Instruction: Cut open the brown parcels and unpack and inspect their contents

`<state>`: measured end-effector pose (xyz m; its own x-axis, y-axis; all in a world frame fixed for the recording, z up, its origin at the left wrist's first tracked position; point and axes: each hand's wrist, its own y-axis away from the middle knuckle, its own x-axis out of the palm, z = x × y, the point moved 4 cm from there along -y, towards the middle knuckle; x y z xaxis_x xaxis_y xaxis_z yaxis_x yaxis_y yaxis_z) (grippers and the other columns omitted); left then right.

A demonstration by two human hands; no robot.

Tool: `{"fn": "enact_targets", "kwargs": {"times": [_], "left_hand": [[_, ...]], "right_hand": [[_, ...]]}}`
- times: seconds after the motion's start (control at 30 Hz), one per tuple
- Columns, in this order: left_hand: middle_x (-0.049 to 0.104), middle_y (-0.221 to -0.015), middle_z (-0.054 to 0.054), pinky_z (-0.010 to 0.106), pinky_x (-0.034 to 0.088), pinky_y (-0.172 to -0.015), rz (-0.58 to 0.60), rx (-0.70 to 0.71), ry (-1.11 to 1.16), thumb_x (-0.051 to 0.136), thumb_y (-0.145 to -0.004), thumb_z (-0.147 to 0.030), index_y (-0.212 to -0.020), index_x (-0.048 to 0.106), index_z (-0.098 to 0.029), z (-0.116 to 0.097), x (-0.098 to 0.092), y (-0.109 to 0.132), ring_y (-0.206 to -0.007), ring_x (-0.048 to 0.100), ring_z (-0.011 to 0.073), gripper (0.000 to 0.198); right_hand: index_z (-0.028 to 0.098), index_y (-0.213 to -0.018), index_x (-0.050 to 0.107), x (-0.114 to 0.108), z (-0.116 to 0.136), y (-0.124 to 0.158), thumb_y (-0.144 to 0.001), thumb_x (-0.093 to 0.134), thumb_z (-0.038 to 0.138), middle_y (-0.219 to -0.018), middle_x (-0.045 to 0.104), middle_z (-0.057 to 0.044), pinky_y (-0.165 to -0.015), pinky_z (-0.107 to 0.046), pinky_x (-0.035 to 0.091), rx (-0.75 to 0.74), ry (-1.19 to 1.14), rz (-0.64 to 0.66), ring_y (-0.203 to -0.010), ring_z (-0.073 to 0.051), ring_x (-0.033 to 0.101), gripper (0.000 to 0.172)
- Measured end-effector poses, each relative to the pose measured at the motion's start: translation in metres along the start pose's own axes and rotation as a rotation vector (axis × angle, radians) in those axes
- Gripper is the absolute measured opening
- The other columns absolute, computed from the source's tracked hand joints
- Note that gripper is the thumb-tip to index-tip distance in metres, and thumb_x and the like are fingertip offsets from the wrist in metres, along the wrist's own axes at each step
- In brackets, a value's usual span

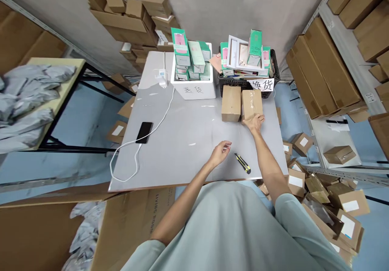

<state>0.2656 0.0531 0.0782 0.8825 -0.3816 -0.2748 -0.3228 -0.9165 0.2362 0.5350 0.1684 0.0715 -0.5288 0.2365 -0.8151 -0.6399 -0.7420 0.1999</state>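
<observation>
My right hand reaches forward and rests its fingers on the near edge of a small brown cardboard box on the grey table. A second brown box stands touching it on the left. My left hand hovers just above the table with fingers loosely curled and nothing in them. A yellow-and-black utility knife lies on the table a little to the right of it.
A white foam bin and a black basket, both holding green product boxes, stand at the table's far edge. A black phone lies on the left with a white cable. Cardboard boxes litter the floor at right; shelving holds cartons.
</observation>
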Motion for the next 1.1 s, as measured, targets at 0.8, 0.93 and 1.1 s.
{"fn": "enact_targets", "kwargs": {"times": [0.8, 0.93, 1.1], "left_hand": [[0.064, -0.161, 0.021, 0.047, 0.062, -0.109, -0.175, -0.037, 0.137, 0.077, -0.096, -0.042, -0.149, 0.068, -0.02, 0.106, -0.191, 0.036, -0.139, 0.068, 0.0354, 0.058], [0.076, -0.138, 0.018, 0.049, 0.055, -0.122, -0.28, -0.085, 0.05, 0.077, -0.089, -0.034, -0.132, 0.076, -0.018, 0.134, -0.222, 0.056, -0.132, 0.071, 0.0349, 0.045], [0.076, -0.133, 0.018, 0.049, 0.061, -0.111, -0.314, -0.207, 0.056, 0.075, -0.09, -0.033, -0.131, 0.072, -0.018, 0.165, -0.234, 0.094, -0.113, 0.077, 0.0301, 0.044]], "right_hand": [[0.018, -0.138, 0.064, 0.039, -0.007, 0.32, -0.068, 0.098, 0.035, -0.185, 0.03, -0.026, -0.143, -0.065, 0.027, -0.489, 0.162, 0.292, -0.177, -0.045, 0.022, 0.08], [0.015, -0.137, 0.068, 0.071, 0.021, 0.325, -0.063, 0.098, 0.023, -0.186, 0.03, -0.028, -0.142, -0.062, 0.033, -0.607, 0.091, 0.476, -0.177, -0.045, 0.022, 0.081], [0.013, -0.156, 0.059, 0.083, 0.026, 0.313, -0.072, 0.09, 0.02, -0.191, 0.021, -0.025, -0.144, -0.061, 0.031, -0.618, 0.065, 0.501, -0.182, -0.04, 0.013, 0.09]]}}
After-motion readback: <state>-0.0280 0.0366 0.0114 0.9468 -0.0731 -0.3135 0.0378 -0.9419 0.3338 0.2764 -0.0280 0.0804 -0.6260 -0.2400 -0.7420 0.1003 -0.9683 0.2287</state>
